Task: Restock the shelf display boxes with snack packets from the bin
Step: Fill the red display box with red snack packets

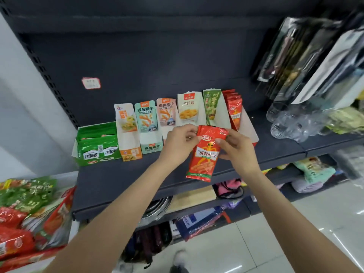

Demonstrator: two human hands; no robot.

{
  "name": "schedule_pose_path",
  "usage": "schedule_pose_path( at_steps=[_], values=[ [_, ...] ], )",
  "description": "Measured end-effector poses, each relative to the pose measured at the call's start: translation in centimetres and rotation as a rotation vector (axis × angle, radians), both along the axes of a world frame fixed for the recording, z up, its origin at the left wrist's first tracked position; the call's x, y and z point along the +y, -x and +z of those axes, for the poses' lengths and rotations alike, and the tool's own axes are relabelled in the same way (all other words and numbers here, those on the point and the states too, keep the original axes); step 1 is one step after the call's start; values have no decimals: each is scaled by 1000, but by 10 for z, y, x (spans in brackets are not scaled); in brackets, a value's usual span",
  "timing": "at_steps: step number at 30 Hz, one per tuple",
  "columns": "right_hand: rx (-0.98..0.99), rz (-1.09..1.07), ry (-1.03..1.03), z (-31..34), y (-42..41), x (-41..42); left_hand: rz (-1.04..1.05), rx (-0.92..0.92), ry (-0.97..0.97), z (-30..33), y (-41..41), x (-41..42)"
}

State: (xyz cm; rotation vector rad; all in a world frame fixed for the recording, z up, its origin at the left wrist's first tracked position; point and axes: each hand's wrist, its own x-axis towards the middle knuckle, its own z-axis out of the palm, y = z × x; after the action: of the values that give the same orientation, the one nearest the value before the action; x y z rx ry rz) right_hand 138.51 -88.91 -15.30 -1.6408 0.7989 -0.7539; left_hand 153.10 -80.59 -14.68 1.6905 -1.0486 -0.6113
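A red snack packet [203, 157] with a green bottom strip hangs upright over the front of the dark shelf [118, 180]. My left hand [180, 144] pinches its top left corner and my right hand [237, 148] pinches its top right edge. Just behind, at the right end of the row, stands a red display box [235, 113] with matching red packets. Several more display boxes line the shelf: green [96, 142], orange-white [128, 133], teal [147, 127] and others. The bin [29, 217] of mixed red and green packets sits at the lower left.
Clear plastic cups [285, 123] lie on the shelf to the right, with hanging packaged goods [307, 62] above them. Lower shelves hold assorted goods [313, 174]. A white wall [21, 107] bounds the left side. A tiled floor [275, 233] and a shoe show below.
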Motion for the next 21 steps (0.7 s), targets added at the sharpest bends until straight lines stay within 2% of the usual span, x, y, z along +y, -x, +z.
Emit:
schedule_pose_path(
  at_steps=[3, 6, 12, 21],
  values=[
    [-15, -53, 11, 6, 8, -42, -63, -3, -5, 4, 8, -46],
    [4, -105, 82, 9, 12, -89, -108, -96, 11, 9, 13, -92],
    [55, -136, 210, 12, 14, -172, 28, -311, 12, 17, 21, -171],
    [33, -129, 180, 1, 12, -255, 25, -311, -6, 13, 29, -244]
  ],
)
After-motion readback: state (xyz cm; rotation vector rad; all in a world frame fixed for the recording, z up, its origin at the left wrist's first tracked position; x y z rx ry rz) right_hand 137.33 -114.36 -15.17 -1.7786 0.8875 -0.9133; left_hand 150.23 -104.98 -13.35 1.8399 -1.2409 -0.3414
